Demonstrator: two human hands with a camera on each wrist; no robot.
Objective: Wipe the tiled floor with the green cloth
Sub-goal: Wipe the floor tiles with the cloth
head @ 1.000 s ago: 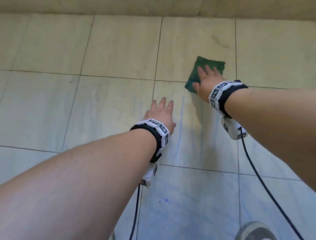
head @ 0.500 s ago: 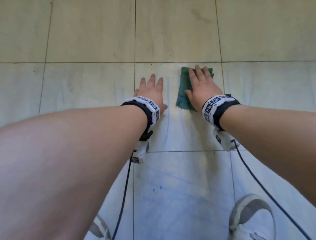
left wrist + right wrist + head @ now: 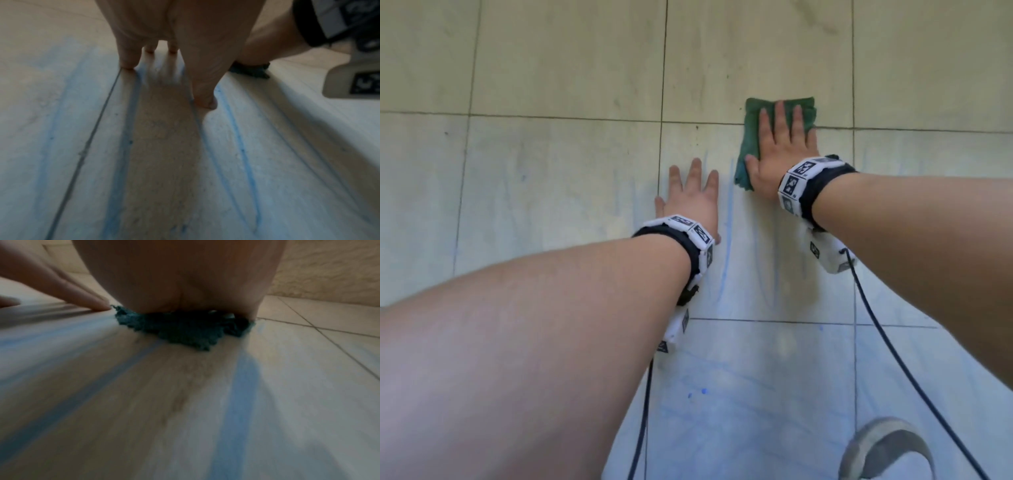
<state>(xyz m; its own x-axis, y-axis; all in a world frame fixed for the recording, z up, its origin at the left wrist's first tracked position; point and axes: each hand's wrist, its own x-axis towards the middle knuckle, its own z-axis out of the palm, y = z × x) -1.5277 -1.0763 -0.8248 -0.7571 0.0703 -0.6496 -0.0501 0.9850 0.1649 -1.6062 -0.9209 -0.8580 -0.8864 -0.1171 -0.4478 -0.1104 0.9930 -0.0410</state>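
Pushed forward since the previous frames, the green cloth (image 3: 753, 137) now straddles a grout line on the tiled floor (image 3: 571, 178), pinned under the flat, straight-fingered right hand (image 3: 782, 154). Left hand (image 3: 691, 202) braces flat, holding nothing. Blue streaks (image 3: 727, 246) nearer the person likely need more passes.

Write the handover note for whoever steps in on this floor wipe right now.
Right hand: flat, fingers straight, pressing the green cloth onto the tiled floor, across a grout line.
Left hand: flat on the bare tile beside the cloth, holding nothing, likely bracing.
Done: cannot say for certain; faint blue smears trail from the cloth back toward the body.
Left: a distinct blue streak between the hands, blue spots nearer the shoe, and smears across the near tiles.
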